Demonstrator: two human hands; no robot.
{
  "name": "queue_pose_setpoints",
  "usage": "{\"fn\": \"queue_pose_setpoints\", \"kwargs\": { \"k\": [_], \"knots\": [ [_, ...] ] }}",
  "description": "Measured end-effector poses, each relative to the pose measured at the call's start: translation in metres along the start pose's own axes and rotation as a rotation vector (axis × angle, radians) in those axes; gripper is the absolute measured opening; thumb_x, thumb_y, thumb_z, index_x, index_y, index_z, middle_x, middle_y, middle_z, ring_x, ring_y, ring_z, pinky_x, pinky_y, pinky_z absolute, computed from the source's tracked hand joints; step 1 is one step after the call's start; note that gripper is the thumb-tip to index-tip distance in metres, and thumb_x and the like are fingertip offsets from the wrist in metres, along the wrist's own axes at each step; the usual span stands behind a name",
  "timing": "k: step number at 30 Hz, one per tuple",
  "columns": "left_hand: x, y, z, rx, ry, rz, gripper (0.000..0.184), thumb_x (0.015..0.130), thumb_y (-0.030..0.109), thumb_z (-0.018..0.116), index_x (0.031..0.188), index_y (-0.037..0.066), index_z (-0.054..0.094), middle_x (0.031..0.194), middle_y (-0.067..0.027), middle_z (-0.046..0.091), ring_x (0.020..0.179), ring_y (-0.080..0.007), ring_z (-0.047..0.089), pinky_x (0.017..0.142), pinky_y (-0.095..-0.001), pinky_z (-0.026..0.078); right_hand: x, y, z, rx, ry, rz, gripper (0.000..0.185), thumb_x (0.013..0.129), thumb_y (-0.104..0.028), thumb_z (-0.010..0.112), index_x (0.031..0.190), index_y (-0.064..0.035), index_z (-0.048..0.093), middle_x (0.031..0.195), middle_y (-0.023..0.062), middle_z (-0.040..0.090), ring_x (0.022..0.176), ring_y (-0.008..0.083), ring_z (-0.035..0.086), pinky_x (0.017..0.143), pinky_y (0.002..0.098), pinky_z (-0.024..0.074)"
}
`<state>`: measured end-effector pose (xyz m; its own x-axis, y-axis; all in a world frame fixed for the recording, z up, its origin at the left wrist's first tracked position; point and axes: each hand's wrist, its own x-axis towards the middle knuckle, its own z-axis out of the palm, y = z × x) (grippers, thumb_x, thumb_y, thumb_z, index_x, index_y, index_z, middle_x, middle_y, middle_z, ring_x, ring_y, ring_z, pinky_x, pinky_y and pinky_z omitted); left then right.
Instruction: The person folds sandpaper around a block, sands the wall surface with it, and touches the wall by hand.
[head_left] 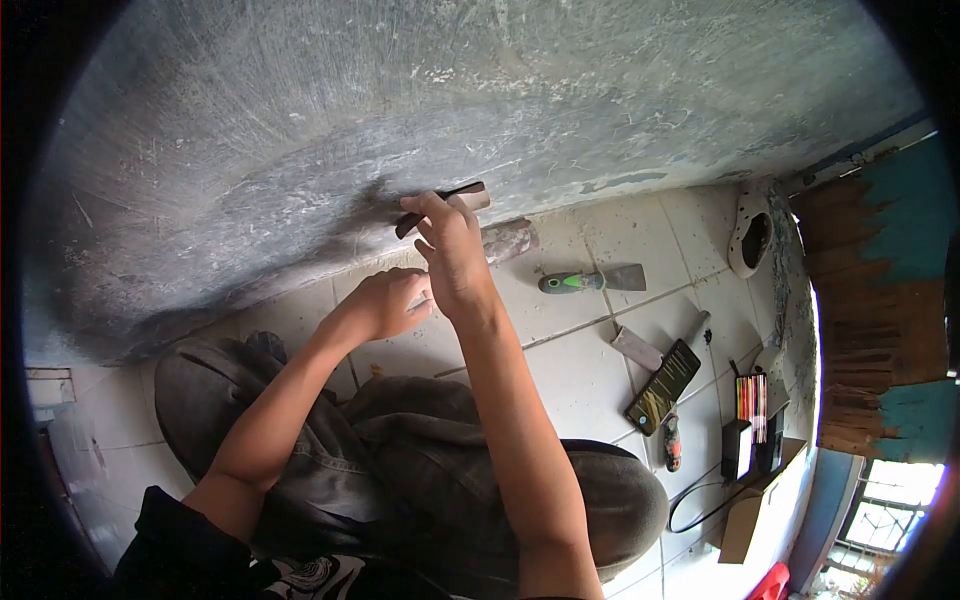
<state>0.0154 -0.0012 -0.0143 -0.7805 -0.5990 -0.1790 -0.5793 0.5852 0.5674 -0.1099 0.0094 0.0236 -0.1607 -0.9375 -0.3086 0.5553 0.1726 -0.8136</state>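
Note:
My right hand (452, 250) presses a folded piece of sandpaper (472, 197), dark on one side and pale on the other, against the lower part of a grey, scuffed wall (330, 150). Its fingers lie over the middle of the sandpaper. Close beside the right wrist is my left hand (385, 303), its fingers curled in; whatever it may hold is hidden. On the tiles just right of the right hand lies a pale, smudged strip (512, 242). A putty knife (590, 280) with a green and grey handle rests farther right.
White floor tiles (560, 370) surround my bent legs. To the right lie a phone (663, 388), a pale strip (637, 348), an orange-handled tool (673, 444), a striped box (752, 408) and a cardboard piece (745, 520). A pale clog (750, 232) stands near the wall corner.

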Motion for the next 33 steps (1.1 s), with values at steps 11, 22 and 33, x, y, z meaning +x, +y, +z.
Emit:
{"fn": "queue_pose_setpoints", "kwargs": {
  "k": [11, 22, 33],
  "knots": [
    [0.002, 0.006, -0.005, -0.009, -0.04, -0.01, 0.02, 0.08, 0.019, 0.055, 0.085, 0.001, 0.057, 0.079, -0.0189, 0.062, 0.073, -0.035, 0.06, 0.065, -0.0418, 0.046, 0.003, 0.002, -0.008, -0.014, -0.039, 0.007, 0.047, 0.078, -0.032, 0.052, 0.111, 0.0006, 0.047, 0.125, 0.0159, 0.041, 0.125, 0.0383, 0.026, 0.103, 0.0454, 0.0173],
    [0.001, 0.006, -0.005, -0.004, -0.036, -0.014, 0.019, 0.08, 0.019, 0.055, 0.085, 0.001, 0.057, 0.081, -0.0197, 0.062, 0.078, -0.0353, 0.06, 0.067, -0.0426, 0.046, 0.006, 0.004, -0.01, 0.08, -0.059, 0.042, 0.047, 0.078, -0.032, 0.052, 0.112, 0.0002, 0.046, 0.126, 0.0166, 0.04, 0.127, 0.0374, 0.023, 0.105, 0.0433, 0.013],
    [0.002, -0.003, 0.002, -0.064, -0.011, 0.01, 0.023, 0.079, 0.021, 0.055, 0.082, -0.002, 0.052, 0.082, -0.0211, 0.06, 0.079, -0.0385, 0.057, 0.069, -0.0446, 0.045, -0.003, -0.007, -0.003, 0.259, -0.001, 0.123, 0.053, 0.079, -0.033, 0.05, 0.119, -0.0006, 0.04, 0.14, 0.022, 0.019, 0.134, 0.0341, 0.008, 0.109, 0.039, 0.0049]
  ]
}}
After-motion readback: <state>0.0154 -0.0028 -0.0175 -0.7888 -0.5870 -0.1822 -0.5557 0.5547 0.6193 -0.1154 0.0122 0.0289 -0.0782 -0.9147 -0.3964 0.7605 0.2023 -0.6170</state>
